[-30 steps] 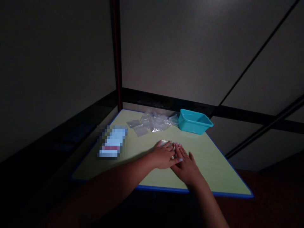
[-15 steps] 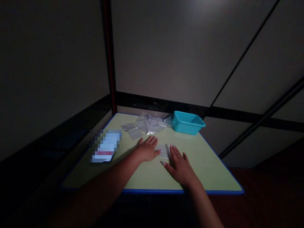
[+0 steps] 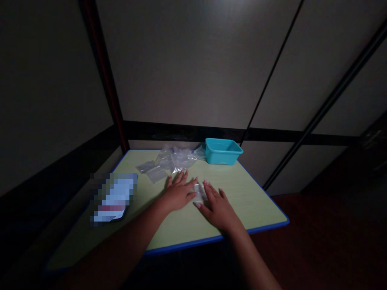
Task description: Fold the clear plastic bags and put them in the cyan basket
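A small clear plastic bag point(image 3: 200, 193) lies flat on the pale green table point(image 3: 181, 231), between my two hands and partly under them. My left hand point(image 3: 178, 194) rests on its left side, palm down with the fingers spread. On its right side lies my right hand point(image 3: 218, 207), flat, with the thumb apart from the fingers. Both hands partly cover the bag, so its full outline is hidden. Neither hand grasps anything.
Crumpled clear plastic bags point(image 3: 178, 158) lie at the back, with flat ones in front of them. A turquoise basket point(image 3: 223, 156) stands at the back right. On the left lies a phone point(image 3: 116, 197), its screen blurred. Panelled walls rise behind.
The view has turned, so the table appears tilted and shifted left. My left hand's fingers are spread wider, and both hands lie closer together over the bag.
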Tool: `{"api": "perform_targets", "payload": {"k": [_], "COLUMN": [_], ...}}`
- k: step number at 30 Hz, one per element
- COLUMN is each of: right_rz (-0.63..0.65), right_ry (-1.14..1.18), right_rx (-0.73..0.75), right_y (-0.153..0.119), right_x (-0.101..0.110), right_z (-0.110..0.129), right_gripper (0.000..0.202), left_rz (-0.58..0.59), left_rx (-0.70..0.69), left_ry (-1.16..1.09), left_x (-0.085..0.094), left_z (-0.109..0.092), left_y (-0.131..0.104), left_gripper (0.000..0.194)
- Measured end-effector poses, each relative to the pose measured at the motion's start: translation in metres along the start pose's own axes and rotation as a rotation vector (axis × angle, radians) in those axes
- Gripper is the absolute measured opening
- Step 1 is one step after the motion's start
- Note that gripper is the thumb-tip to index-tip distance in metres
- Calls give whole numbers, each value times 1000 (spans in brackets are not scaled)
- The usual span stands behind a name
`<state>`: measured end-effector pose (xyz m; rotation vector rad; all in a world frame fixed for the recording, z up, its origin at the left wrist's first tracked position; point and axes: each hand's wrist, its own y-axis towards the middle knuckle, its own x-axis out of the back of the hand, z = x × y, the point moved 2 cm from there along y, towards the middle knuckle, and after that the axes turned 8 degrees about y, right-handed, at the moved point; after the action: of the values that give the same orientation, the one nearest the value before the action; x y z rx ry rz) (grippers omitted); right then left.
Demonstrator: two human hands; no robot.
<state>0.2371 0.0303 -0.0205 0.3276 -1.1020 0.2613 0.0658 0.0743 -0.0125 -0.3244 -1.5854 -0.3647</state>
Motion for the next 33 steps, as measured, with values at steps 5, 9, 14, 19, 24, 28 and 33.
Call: {"api": "perform_targets", "payload": {"k": [5, 9, 14, 19, 24, 28, 33], "right_rz": [-2, -35, -34, -78, 26, 99, 122], "right_ry": [-2, -1, -18, -168, -222, -135, -84], "right_rx": [11, -12, 56, -24, -268, -234, -232], "right_y": [-1, -1, 9, 39, 74, 87, 86], "right_x": [2, 3, 17, 51, 60, 47, 37], "right_z": [2, 4, 11, 10, -22, -47, -58], "right_gripper": [69, 67, 65, 53, 35, 39, 38], "left_rz": [61, 53, 0, -82, -138, -128, -147], "left_rx": [-68, -57, -27, 27, 58, 41, 19], "left_ry": [-1, -16, -40, -16, -11, -31, -38], "left_x": [-4, -5, -2, 0, 1, 0, -6], "left_z": [0, 1, 2, 8, 14, 14, 12], "left_y": [0, 2, 5, 7, 9, 9, 9], "left_gripper": [51, 54, 56, 51, 50, 50, 50]}}
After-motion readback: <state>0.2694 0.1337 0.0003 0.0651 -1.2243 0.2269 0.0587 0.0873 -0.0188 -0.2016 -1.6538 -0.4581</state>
